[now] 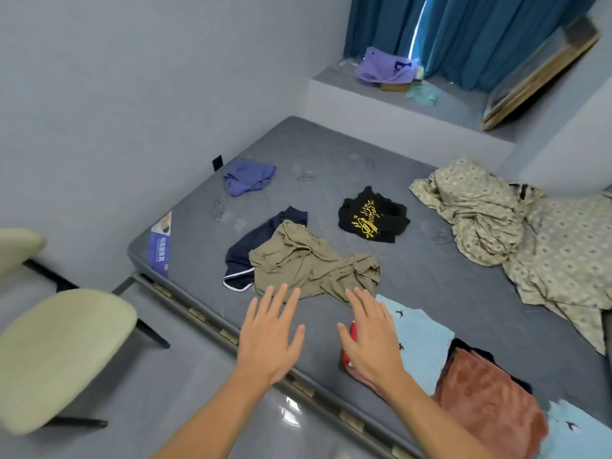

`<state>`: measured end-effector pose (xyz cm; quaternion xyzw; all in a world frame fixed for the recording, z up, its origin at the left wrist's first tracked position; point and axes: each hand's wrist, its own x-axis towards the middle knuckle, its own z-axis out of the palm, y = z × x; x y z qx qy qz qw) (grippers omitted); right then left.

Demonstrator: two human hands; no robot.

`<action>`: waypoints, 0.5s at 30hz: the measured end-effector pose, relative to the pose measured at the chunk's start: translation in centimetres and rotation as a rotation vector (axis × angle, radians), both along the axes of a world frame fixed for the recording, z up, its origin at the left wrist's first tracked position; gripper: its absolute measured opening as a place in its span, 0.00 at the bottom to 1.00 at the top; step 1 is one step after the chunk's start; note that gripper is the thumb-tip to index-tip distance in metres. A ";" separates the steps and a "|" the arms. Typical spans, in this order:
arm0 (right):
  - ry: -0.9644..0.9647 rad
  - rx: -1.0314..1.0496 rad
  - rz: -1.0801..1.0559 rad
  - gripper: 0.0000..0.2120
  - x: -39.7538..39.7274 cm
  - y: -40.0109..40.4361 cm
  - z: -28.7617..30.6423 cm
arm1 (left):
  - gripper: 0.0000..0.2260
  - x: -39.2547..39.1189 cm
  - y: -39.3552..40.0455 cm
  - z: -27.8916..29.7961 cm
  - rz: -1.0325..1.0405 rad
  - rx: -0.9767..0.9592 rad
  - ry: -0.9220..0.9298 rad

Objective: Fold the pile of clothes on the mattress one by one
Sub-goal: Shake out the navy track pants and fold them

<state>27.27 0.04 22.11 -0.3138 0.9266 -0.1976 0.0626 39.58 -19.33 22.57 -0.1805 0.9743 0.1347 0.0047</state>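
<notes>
Both hands, left hand (pixel 270 339) and right hand (pixel 372 339), are hovering with fingers spread, holding nothing, just short of the crumpled olive shirt (pixel 308 263) lying on the grey mattress (pixel 347 150).

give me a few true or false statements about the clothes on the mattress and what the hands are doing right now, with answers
1. Both hands are open and hold nothing. True: the left hand and right hand reach forward with spread fingers.
2. The olive garment lies partly over the navy shorts. True.
3. The black shirt with a yellow print is neatly folded. False: it lies crumpled.
4. The purple-blue garment lies on the chair. False: it is on the mattress, toward its far corner.
5. The patterned beige bedding is bunched at the right of the mattress. True.
</notes>
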 end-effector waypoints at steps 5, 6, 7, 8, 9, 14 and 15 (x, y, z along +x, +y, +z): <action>-0.038 0.011 0.021 0.32 -2.7 -7.2 -2.4 | 0.31 -3.1 -7.0 -2.3 -0.003 0.006 -0.025; -0.052 0.019 0.016 0.33 -3.5 -8.3 -3.2 | 0.31 -4.2 -8.2 -2.9 -0.017 0.008 -0.036; -0.067 0.022 0.009 0.33 -4.5 -9.4 -4.2 | 0.31 -5.4 -9.4 -3.5 -0.030 0.012 -0.053; -0.084 0.027 0.002 0.33 -5.5 -10.6 -5.2 | 0.31 -6.7 -10.7 -4.1 -0.042 0.020 -0.073; -0.102 0.037 -0.004 0.33 -6.5 -11.7 -6.2 | 0.31 -7.9 -12.0 -4.8 -0.047 0.032 -0.095; -0.191 0.120 -0.054 0.35 -11.5 -18.6 -10.6 | 0.30 -13.7 -19.5 -7.9 -0.052 0.081 -0.177; -0.189 0.142 -0.048 0.35 -12.6 -20.2 -11.4 | 0.30 -14.7 -21.0 -8.7 -0.044 0.085 -0.178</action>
